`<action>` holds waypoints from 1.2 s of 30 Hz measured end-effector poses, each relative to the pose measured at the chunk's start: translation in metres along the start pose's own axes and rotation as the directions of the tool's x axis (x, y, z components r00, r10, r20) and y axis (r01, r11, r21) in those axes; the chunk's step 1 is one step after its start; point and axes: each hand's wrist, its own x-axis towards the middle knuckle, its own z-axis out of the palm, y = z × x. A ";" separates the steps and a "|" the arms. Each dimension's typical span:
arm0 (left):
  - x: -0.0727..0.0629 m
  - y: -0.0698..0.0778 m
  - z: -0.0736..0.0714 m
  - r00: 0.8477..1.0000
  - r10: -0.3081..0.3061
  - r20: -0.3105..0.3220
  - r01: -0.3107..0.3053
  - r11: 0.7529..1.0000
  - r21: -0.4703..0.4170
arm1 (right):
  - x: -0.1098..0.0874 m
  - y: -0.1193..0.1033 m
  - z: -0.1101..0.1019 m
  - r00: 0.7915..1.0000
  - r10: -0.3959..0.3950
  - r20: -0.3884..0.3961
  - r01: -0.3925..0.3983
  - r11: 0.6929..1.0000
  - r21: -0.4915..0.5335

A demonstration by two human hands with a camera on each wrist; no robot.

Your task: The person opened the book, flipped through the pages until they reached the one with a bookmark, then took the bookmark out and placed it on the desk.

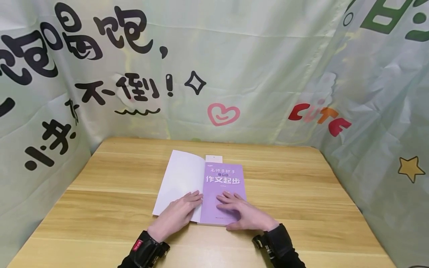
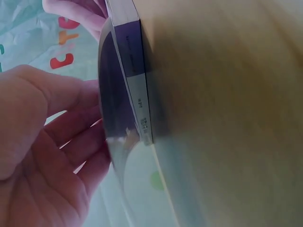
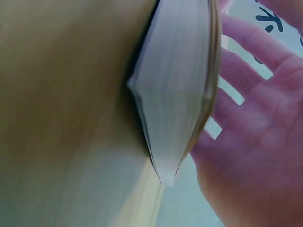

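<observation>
A book lies open at its front on the wooden table, its purple title page (image 1: 222, 186) on the right and the white inside of its cover (image 1: 181, 173) on the left. My left hand (image 1: 179, 212) rests on the white cover, extended fingertips at the fold. The right hand (image 1: 246, 214) lies over the lower part of the purple page with fingers spread and the thumb near the bottom edge. In the left wrist view the cover bows up from the book's spine (image 2: 135, 80) under the fingers. The right wrist view shows the thick page block (image 3: 175, 85) beside the fingers.
A small white card (image 1: 213, 159) sticks out past the book's top edge. The wooden table (image 1: 285, 186) extends around the book. Printed fabric (image 1: 261, 67) hangs behind the table and at both sides. A black band with a device sits on each wrist.
</observation>
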 end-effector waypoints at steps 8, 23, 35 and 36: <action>0.001 0.006 0.000 0.998 -0.006 0.059 0.010 0.998 -0.068 | -0.003 0.001 -0.005 1.000 0.023 0.011 -0.023 0.999 0.034; 0.000 0.017 0.001 0.994 -0.033 0.109 0.038 0.998 -0.045 | -0.008 0.000 -0.014 0.999 0.046 0.024 -0.048 0.997 0.063; 0.001 0.016 0.004 0.993 -0.014 0.120 0.017 1.000 -0.025 | -0.011 -0.001 -0.017 0.996 0.076 -0.041 -0.074 0.996 0.051; 0.001 0.016 0.004 0.993 -0.013 0.119 0.016 1.000 -0.026 | -0.010 -0.001 -0.017 0.996 0.064 -0.055 -0.061 0.997 0.055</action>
